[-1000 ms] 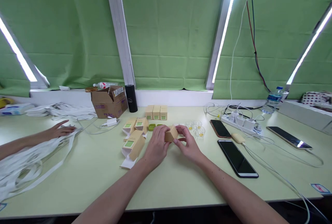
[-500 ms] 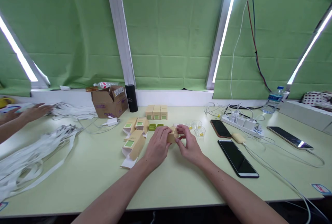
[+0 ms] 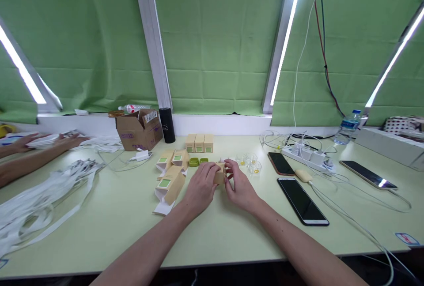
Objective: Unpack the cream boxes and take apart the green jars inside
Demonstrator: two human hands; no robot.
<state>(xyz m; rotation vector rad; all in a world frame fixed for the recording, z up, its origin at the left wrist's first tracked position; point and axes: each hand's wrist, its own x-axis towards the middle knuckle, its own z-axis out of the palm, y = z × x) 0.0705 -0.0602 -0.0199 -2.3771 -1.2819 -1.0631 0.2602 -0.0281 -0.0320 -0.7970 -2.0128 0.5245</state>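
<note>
On the bench (image 3: 251,242), at three o'clock from the open boxes (image 3: 172,185), I have left hand (image 3: 200,184) and right hand (image 3: 241,187) holding a box (image 3: 219,177), seemingly closing its end, which calls for gentle pressing.

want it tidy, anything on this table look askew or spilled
White straps lie tangled at left, and one small box beside the left hand has its flap open, unlike the neat row behind. Nothing looks spilled.
</note>
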